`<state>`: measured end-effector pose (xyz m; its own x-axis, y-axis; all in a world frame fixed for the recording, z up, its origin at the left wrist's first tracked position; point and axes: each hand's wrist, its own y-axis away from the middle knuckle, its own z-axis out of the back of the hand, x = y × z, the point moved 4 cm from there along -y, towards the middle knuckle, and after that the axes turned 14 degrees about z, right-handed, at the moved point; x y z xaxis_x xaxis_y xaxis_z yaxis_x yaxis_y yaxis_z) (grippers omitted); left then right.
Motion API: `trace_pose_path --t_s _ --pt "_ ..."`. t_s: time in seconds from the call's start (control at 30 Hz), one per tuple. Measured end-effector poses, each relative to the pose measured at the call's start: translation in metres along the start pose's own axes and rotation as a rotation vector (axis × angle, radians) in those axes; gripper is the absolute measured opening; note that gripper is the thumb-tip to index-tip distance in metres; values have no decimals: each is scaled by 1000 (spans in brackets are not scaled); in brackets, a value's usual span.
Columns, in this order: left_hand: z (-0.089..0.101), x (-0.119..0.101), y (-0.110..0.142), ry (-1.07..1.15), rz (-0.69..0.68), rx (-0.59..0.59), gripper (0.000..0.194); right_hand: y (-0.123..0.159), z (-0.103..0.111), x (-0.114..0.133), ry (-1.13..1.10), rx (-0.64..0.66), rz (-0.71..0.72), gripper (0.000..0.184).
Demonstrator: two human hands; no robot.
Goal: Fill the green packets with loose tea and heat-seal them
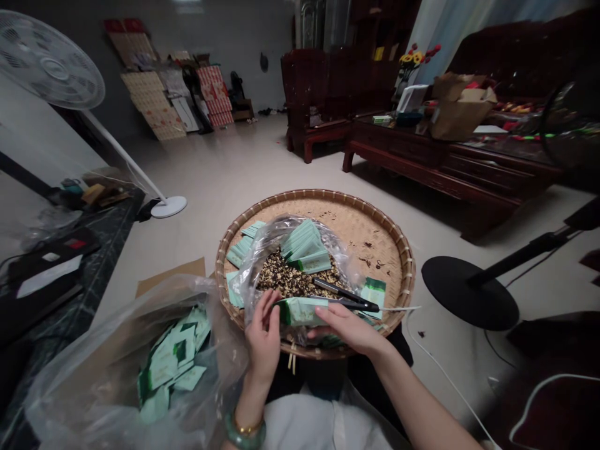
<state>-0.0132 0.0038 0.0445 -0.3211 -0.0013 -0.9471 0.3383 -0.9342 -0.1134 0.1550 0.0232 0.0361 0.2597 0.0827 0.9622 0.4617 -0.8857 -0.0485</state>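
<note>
A pale green packet (302, 311) with a dark green end is held level between both my hands. My left hand (262, 334) pinches its dark green end between thumb and fingers. My right hand (347, 328) grips the other end, thumb on top. Just behind the right hand lies a black hair straightener (349, 295), its arms apart and a white cord at its end. Beyond the packet, a clear plastic bag (335, 240) holds a loose dark and pale dried mix (272, 272). A stack of green packets (305, 245) rests on that mix.
The bag stands in a round woven tray (375, 215), with more packets (374, 289) around it. At the left, another plastic bag (89, 369) holds several packets (175, 353). A white fan (169, 206), a black stand base (469, 292) and a wooden table (422, 153) surround the tray.
</note>
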Motion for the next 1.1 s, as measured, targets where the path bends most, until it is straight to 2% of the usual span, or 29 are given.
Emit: trace_pose_path --t_s 0.07,0.13,0.23,0.37,0.5,0.57,0.67,0.7,0.77,0.87,1.0,1.1 --pt "1 -13 7 -202 -251 -66 46 -2 3 4 158 -8 62 45" --pt "-7 -21 14 -437 -445 15 50 -4 2 8 297 26 122 41" --pt "-16 -24 19 -591 -527 120 52 -7 -2 14 435 78 179 35" --pt "-20 -20 16 -507 -506 123 51 -10 -7 26 559 142 240 27" --pt "-16 -16 8 -375 -400 83 42 -11 -12 51 600 207 272 24" --pt "-12 -15 3 -322 -324 56 37 -15 -9 63 528 167 284 26" --pt "-8 -12 -1 -282 -227 41 32 -28 3 72 404 3 312 30" --pt "-7 -11 -1 -273 -201 40 31 -35 8 71 399 -46 323 29" --pt "-5 -8 -2 -253 -163 40 31 -52 11 65 511 -40 350 22" --pt "-5 -4 0 -208 -138 54 33 -82 5 53 820 91 424 27" --pt "-4 -3 1 -144 -121 93 36 -118 -23 37 1083 484 511 49" --pt "-3 -4 1 -130 -98 107 34 -140 -38 27 1211 683 484 60"
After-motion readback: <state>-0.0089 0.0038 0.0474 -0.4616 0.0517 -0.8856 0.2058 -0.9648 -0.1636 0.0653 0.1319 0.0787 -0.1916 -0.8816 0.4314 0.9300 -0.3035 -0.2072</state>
